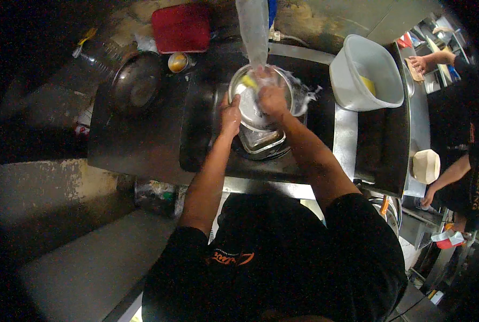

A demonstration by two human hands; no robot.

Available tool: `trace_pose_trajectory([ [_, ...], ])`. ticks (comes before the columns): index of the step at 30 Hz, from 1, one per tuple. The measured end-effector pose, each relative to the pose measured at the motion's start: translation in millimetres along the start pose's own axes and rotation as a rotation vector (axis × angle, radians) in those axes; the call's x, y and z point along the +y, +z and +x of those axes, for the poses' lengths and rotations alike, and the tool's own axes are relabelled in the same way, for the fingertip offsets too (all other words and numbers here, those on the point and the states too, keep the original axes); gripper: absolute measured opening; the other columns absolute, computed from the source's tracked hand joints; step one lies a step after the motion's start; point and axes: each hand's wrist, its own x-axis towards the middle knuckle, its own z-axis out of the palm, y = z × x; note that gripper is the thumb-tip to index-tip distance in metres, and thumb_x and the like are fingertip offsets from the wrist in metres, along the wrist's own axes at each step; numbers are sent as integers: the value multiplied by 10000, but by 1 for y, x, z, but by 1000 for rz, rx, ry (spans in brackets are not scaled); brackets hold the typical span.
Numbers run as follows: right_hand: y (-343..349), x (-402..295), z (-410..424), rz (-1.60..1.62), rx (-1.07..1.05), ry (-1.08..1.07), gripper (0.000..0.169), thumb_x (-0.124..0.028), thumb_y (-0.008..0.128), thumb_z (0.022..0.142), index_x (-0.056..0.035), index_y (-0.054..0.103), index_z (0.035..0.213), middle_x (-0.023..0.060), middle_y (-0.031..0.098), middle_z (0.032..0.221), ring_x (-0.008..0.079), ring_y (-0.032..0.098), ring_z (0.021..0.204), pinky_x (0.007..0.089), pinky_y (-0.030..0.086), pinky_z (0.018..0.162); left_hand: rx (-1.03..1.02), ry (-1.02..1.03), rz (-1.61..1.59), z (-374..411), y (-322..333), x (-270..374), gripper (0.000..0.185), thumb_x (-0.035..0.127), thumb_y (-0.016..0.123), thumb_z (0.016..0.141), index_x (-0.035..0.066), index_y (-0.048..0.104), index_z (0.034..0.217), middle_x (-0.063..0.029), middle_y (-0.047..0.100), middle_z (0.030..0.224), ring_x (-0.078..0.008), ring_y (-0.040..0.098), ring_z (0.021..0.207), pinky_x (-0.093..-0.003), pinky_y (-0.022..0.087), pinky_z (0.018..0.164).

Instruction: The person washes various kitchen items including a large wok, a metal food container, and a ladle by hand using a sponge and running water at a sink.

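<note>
My left hand [230, 114] grips the left rim of a round metal pan [249, 106], tilted over the sink. Inside the pan is my right hand [271, 94], blurred, with a yellow sponge [249, 81] at its fingers. The blur hides part of how it is held. White suds [306, 94] lie on the dark surface to the right of the pan. Beneath it, nearer my body, is a rectangular metal tray [263, 143] on top of other dark, rounded ware.
A white plastic tub [366, 100] with something yellow inside stands at the right. To the left are a dark round pan [137, 84], a small container [179, 62] and a red tray [181, 28]. Beyond the tub, a co-worker's hand [418, 64] rests near the counter.
</note>
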Motion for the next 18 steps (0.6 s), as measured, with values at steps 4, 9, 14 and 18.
trace_pose_trajectory([
  [4,-10,24,-14,-256,46,-49,552,-189,509,758,-243,361,1287,139,210,1389,369,209,1263,605,178,960,109,155,-194,15,-16,3,249,111,533,821,7,556,1046,-87,602,926,-160,529,807,-295,409,742],
  [9,-26,15,-12,121,97,334,529,-123,503,761,-125,376,1275,216,269,1343,395,222,1250,443,175,1026,188,116,47,15,-10,8,226,148,544,813,14,581,990,-110,614,872,-209,549,762,-323,423,705],
  [14,-8,-43,-8,511,182,-15,595,-53,534,708,-93,362,1277,203,248,1359,424,195,1249,456,190,1015,143,388,188,21,28,-12,306,238,561,782,15,579,991,-199,605,881,-362,568,807,-376,432,722],
  [18,-10,15,-50,114,-347,-142,548,-90,561,722,-100,409,1248,159,323,1321,393,347,1160,437,300,955,179,371,220,41,-3,6,290,146,539,792,19,567,1051,-194,609,890,-314,587,814,-358,435,737],
])
